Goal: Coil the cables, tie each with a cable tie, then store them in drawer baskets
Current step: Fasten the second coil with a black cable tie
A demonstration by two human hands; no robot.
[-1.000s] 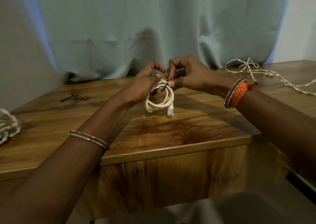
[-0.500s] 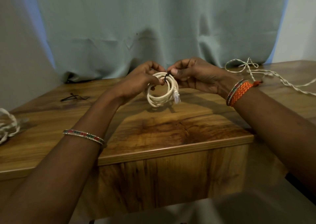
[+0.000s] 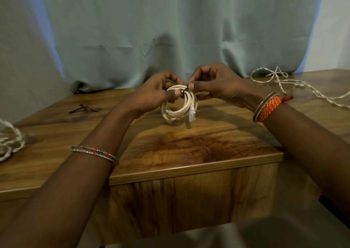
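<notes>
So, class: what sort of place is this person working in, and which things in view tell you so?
Probably a room in a home, though not certain: a wooden table pushed against a grey-green curtain, with loose cords on it. No shop or factory gear shows.

A white coiled cable (image 3: pixel 178 103) with a clear plug hangs above the table's middle, a black tie (image 3: pixel 185 90) round its top.
</notes>
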